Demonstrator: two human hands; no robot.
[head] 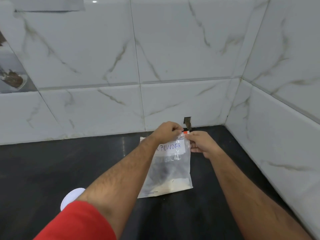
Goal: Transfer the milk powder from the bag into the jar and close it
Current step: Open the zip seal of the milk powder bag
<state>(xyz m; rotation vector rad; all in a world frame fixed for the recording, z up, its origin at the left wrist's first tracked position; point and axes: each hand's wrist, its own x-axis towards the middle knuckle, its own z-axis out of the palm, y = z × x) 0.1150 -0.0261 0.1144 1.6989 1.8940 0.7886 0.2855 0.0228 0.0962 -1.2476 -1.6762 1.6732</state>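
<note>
A clear zip bag (pixel 170 172) with a white label reading "POWDER" stands on the black counter (pixel 52 167). A little pale milk powder (pixel 174 186) lies in its bottom right corner. My left hand (pixel 167 131) pinches the bag's top edge by the zip. My right hand (pixel 201 143) pinches the same top edge at its right end, beside a small red tab (pixel 185 132). A round white thing (pixel 71 198), partly hidden behind my left arm, sits on the counter at the lower left; I cannot tell whether it is the jar or its lid.
White marble-pattern tiled walls (pixel 155 58) close the counter at the back and on the right, meeting in a corner at the far right. A small broken hole (pixel 187 122) shows in the back wall just behind the bag.
</note>
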